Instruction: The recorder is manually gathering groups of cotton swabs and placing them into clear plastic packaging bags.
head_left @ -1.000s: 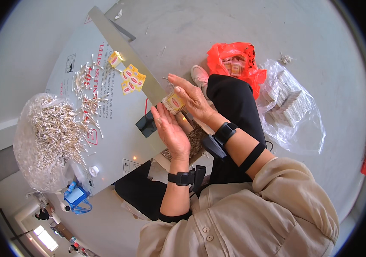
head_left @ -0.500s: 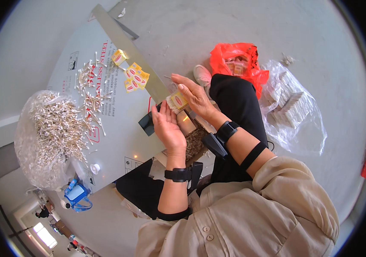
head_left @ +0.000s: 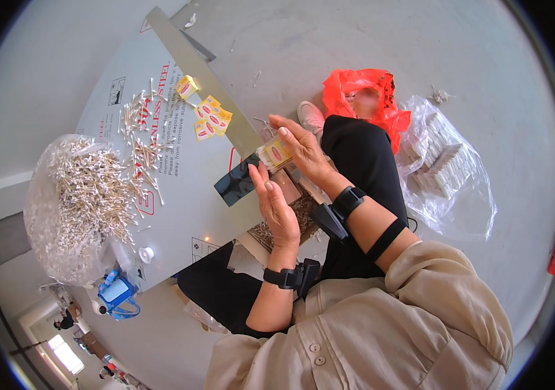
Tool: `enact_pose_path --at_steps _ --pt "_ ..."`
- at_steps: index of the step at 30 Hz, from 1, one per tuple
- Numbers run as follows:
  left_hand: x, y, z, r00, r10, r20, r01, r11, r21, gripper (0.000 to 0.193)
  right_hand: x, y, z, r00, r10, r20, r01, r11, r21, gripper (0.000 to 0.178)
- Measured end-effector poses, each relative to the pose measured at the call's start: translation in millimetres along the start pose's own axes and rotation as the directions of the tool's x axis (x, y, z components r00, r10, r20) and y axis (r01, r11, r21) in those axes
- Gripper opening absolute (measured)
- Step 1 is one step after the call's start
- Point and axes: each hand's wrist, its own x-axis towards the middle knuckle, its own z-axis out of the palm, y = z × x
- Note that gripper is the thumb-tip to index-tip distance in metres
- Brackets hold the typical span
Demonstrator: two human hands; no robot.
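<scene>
A small pack of cotton swabs [head_left: 274, 153] with a yellow label sits against the palm side of my right hand [head_left: 307, 155], which holds it with the white tips toward the table. My left hand [head_left: 280, 214] is open, its fingers stretched out. Its fingertips are close by the pack's lower edge; whether they touch it I cannot tell. Beneath my hands, a cardboard box [head_left: 249, 244] of loose swabs stands between my legs, partly hidden by my left hand. Several yellow label cards [head_left: 212, 118] lie on the table beside a small yellow-and-white pack [head_left: 186, 86].
On the steel table [head_left: 183, 195] are scattered swabs [head_left: 141, 140] and a big clear bag of swabs [head_left: 89, 195]. A dark sheet [head_left: 235, 184] lies at its edge. A red bag [head_left: 342, 84] and a clear bag of white packs [head_left: 443, 162] rest on the floor at right.
My left hand has moved right and turned from palm up to more edge-on, uncovering more of the dark sheet. The right hand keeps the pack. The whole view has shifted slightly.
</scene>
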Motion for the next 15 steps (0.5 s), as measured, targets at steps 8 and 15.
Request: enact_pose_path --at_steps 8,15 --pt "17 0 -15 1.0 -0.026 -0.014 0.024 0.987 -0.16 0.077 0 -1 -1 0.998 0.055 0.037 -0.056 0.998 0.037 0.044" --pt "29 -5 -17 0.994 -0.109 0.012 0.097 0.831 -0.547 0.074 2 -2 -5 0.997 0.043 0.066 -0.043 0.999 0.006 0.046"
